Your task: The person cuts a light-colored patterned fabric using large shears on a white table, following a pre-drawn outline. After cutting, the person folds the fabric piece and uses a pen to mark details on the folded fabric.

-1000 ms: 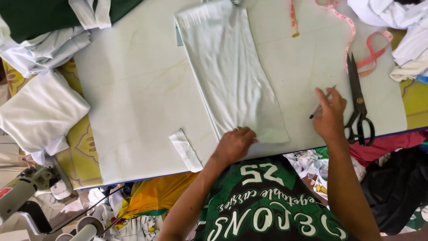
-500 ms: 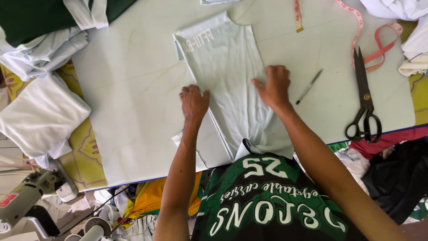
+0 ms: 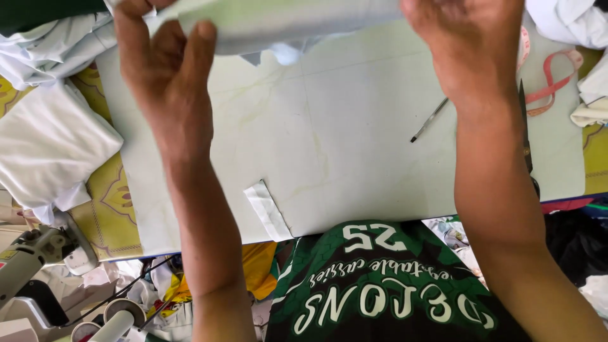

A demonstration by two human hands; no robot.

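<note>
The pale mint-green fabric piece [image 3: 285,22] runs off the top edge, its upper part unseen. The left hand [image 3: 166,82] pinches its left end, the right hand [image 3: 472,47] its right end, fingertips cut off, above the white worktable [image 3: 354,152].

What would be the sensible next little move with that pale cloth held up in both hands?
Probably lower it flat onto the white table top. The left hand and right hand hold the pale cloth in the air, and the surface beneath looks bare.
</note>
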